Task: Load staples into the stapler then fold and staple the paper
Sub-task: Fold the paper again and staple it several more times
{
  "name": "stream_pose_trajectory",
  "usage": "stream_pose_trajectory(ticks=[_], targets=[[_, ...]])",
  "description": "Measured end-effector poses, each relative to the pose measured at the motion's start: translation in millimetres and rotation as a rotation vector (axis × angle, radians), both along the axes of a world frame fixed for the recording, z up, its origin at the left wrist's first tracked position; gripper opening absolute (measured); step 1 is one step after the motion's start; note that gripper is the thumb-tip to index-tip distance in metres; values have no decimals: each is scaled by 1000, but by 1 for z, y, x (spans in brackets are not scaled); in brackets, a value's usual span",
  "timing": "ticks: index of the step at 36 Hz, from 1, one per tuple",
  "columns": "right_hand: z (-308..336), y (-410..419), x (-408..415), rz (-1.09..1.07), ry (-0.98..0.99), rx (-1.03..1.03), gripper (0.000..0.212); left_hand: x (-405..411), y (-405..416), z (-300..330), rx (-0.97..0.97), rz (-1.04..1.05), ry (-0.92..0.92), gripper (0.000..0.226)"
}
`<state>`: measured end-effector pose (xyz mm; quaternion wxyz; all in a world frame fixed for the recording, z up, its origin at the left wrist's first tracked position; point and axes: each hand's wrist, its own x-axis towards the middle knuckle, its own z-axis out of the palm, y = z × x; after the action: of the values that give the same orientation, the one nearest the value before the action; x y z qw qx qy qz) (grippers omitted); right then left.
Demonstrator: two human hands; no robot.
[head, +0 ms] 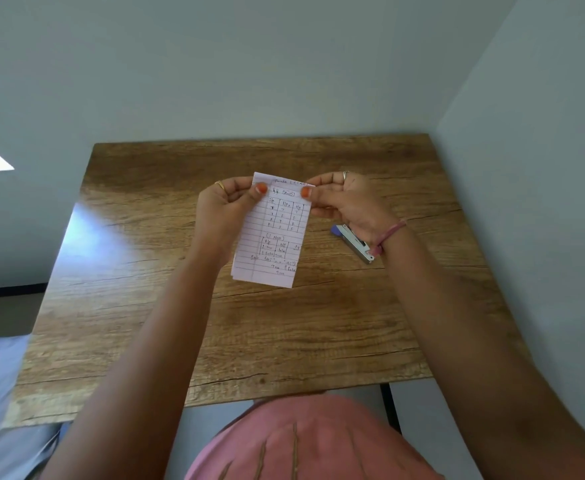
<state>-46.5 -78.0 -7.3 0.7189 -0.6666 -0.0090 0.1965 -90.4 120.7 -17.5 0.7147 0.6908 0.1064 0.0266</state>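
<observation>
You've got the folded notebook page pinched at its top corners by left hand and right hand; next, free your right for the stapler beneath that wrist.

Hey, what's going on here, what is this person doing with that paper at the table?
A person seated at a wooden table holds a folded sheet of lined, handwritten paper up in front of them. The left hand and right hand each pinch a top corner, thumb on the near side. The stapler lies on the table under the right wrist, untouched. So the paper looks folded, and stapling it seems to be what is left.
</observation>
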Motion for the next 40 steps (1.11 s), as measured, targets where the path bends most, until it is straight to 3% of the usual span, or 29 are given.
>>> stream_pose_trajectory(ticks=[10,12,18,22,25,32,37,40], targets=[[1,2,-2,-50,185,96,12,-5,4,-3,-6,-12,12,10],[0,0,-2,-37,167,62,11,-4,9,-2,96,-87,24,1],[-2,-5,-3,-1,98,-70,10,9,22,10,658,-383,6,17],[1,0,-5,49,13,-153,15,18,9,26,825,-451,-99,36],[6,6,-7,68,-39,-191,23,26,1,33,912,-507,-135,23],[7,7,-10,20,-4,-124,24,30,2,35,814,-418,-180,5],[-7,8,-24,25,35,-144,32,31,4,26,717,-269,-155,6],[-17,4,-35,19,57,-141,26,32,8,24,699,-169,-160,2]])
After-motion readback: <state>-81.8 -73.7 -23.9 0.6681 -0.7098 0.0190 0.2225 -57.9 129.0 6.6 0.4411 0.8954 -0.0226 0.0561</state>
